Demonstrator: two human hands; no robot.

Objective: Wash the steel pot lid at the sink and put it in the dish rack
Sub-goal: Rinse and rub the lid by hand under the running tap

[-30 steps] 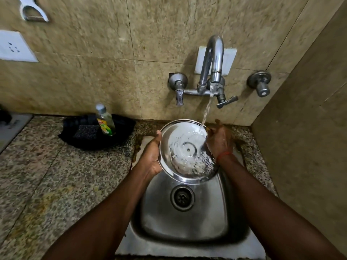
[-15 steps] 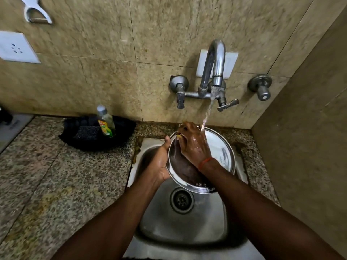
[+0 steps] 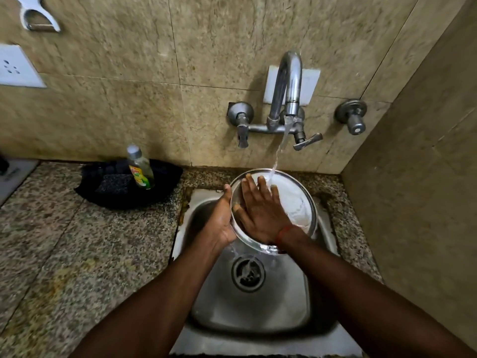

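Note:
The round steel pot lid is held tilted over the steel sink, under a running stream from the tap. My left hand grips the lid's left rim. My right hand lies flat on the lid's face with fingers spread, its fingertips in the water. Water runs off the lid's lower edge toward the drain. No dish rack shows in this view.
A dish soap bottle stands in a black tray with a scrubber on the granite counter at the left. A second valve sticks out of the tiled wall. A side wall closes off the right.
My right hand went from the lid's right edge onto its face and has opened flat with fingers spread. The lid has tilted up more under the stream.

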